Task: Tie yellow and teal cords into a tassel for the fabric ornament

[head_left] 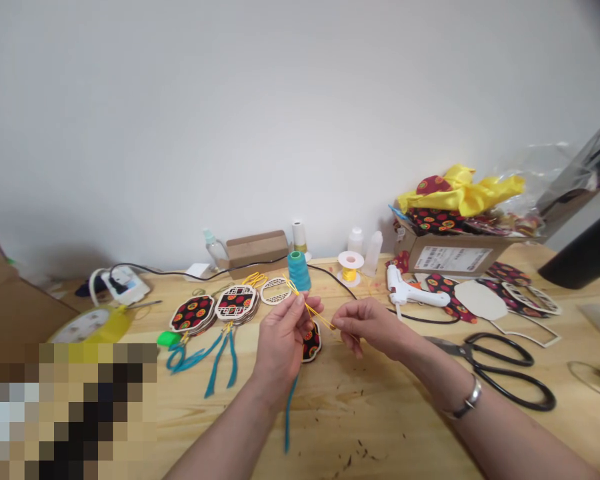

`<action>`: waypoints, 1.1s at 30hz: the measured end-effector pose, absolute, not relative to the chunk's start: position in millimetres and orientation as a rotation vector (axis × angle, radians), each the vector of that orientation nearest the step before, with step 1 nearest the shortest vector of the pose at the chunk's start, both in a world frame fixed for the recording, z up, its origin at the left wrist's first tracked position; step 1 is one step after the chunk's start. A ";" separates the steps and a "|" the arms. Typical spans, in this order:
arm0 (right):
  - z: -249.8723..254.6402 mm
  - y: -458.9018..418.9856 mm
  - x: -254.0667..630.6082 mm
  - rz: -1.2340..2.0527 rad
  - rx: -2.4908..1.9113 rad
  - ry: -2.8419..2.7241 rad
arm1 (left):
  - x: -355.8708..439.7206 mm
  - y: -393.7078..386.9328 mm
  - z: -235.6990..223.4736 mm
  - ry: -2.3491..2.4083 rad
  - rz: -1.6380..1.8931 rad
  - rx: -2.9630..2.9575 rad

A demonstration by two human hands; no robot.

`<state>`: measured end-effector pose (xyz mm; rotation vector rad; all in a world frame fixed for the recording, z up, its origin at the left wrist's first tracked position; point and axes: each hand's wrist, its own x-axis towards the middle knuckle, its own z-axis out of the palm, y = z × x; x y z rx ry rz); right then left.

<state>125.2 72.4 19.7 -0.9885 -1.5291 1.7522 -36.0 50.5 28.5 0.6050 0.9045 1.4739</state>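
Observation:
My left hand [284,333] is closed, its thumb and fingers pinching a thin yellow cord [316,311] whose loop sticks up above the thumb. To the right, my right hand [364,325] is also closed and pinches the same cord near its ends. Behind and below my left hand is a small dark ornament [311,344] with red and yellow dots and a pale rim, partly hidden by that hand. A teal strip [290,417] trails down from it. Whether the cord is joined to this ornament is hidden by my fingers.
Stacked ornaments [236,303] with teal tassels lie left, near a teal thread cone [299,270] and yellow cord spool [350,268]. Right are a white glue gun [413,291], black-handled scissors [500,367] and a fabric-filled cardboard box [450,257]. A black cable crosses behind.

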 end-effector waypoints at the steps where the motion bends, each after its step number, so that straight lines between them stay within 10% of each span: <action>1: 20.4 72.1 124.9 1.753 -0.988 -1.531 | -36.1 50.4 28.5 0.904 1.474 0.605; 33: 15.8 63.0 113.3 0.976 -0.918 -1.991 | -35.8 47.8 30.6 0.882 1.438 0.649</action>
